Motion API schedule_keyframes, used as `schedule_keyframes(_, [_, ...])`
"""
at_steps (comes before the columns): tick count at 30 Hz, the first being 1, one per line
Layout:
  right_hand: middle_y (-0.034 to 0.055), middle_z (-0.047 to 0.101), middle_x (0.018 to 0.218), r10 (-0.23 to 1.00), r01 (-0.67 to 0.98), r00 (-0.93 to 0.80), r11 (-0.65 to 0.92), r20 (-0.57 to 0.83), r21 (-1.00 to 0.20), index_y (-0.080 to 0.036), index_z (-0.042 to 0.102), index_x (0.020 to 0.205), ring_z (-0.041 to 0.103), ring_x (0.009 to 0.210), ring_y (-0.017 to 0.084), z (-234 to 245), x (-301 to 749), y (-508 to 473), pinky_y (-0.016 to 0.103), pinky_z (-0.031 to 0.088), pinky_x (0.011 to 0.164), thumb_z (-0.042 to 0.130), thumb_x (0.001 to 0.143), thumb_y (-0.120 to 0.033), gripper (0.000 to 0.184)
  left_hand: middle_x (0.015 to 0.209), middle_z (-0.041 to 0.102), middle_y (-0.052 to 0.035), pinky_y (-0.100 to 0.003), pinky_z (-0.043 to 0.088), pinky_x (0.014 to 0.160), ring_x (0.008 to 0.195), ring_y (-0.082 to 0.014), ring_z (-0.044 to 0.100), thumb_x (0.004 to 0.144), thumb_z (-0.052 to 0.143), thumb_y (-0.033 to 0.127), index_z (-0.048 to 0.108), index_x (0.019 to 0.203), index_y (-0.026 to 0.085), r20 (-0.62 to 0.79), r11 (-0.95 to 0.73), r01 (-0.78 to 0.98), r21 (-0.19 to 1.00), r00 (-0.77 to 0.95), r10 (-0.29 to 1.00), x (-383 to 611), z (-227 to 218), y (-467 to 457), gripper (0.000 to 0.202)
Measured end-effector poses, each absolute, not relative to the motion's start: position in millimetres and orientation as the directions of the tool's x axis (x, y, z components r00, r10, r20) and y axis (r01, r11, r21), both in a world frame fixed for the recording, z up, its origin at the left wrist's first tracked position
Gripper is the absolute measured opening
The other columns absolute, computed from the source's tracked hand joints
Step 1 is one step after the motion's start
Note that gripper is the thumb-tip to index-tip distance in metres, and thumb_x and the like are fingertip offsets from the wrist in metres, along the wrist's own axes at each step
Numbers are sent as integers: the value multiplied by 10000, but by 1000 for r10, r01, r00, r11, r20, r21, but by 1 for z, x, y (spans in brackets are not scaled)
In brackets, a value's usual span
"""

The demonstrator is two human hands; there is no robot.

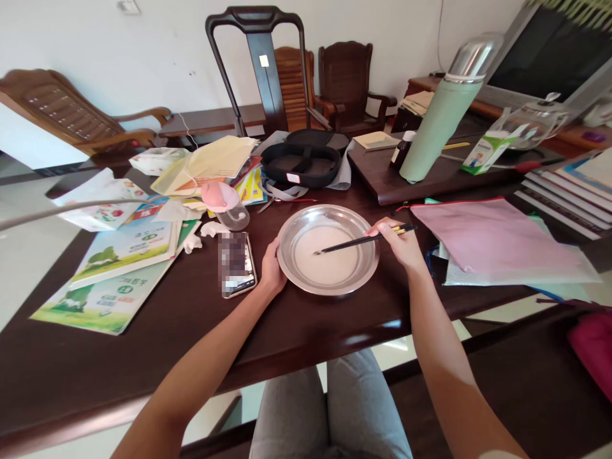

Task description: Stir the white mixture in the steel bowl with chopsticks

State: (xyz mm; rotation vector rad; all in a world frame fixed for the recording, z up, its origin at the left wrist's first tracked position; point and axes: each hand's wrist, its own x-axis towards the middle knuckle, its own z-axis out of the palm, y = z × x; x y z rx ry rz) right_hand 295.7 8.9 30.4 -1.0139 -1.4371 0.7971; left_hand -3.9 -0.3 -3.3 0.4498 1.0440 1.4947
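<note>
A round metal basin (329, 288) stands on the dark wooden table in front of me. Inside it lies a whitish, milky substance (310, 255); whether it is liquid or batter I cannot tell. My left hand (272, 268) grips the basin's left rim, its fingers partly hidden by the side. Black chopsticks (351, 242) are held in my right hand (399, 242) at the basin's right edge. Their tips dip into the white substance near the middle. Just left of my left hand, a phone (238, 264) rests on the table.
Textbooks (115, 274), crumpled tissues (194, 242) and a pink-topped clear container (224, 204) lie left. Behind the basin is a black case (301, 162). A green thermos (440, 121) stands back right, above a pink zip folder (502, 236). A chair (262, 64) faces me.
</note>
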Motion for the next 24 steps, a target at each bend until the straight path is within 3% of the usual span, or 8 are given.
schedule_keyframes(6, [38,748,609,891,119,209,386,404,-915,-282,683,592,799,711,277,27,305,14,437,660,800,719,930,-787,609,821,792,-12,-342,604,886,927,-259,759,705,908,512,722,759,218,-286,114,-581,806,-213,934,-6,-6,0,352])
schedule_keyframes(12, [40,803,701,920,138,20,385,391,-913,-273,745,647,803,741,269,30,297,9,427,656,809,765,869,-822,592,826,788,-13,-332,603,896,939,-253,764,737,896,473,717,761,213,-290,110,-593,798,-217,932,-6,-6,1,316])
schedule_keyframes(19, [33,746,605,885,135,225,387,409,-912,-277,681,588,775,665,257,28,303,14,430,656,791,727,915,-802,619,818,793,-13,-349,610,908,953,-266,773,741,889,482,727,771,217,-296,115,-589,800,-221,929,-4,-4,0,312])
schedule_keyframes(24, [48,792,685,918,158,67,378,391,-912,-275,715,634,806,747,273,28,300,11,428,660,804,743,889,-819,602,833,804,-20,-380,616,929,970,-289,785,743,886,502,736,785,221,-297,126,-579,805,-209,932,-4,-1,-1,321])
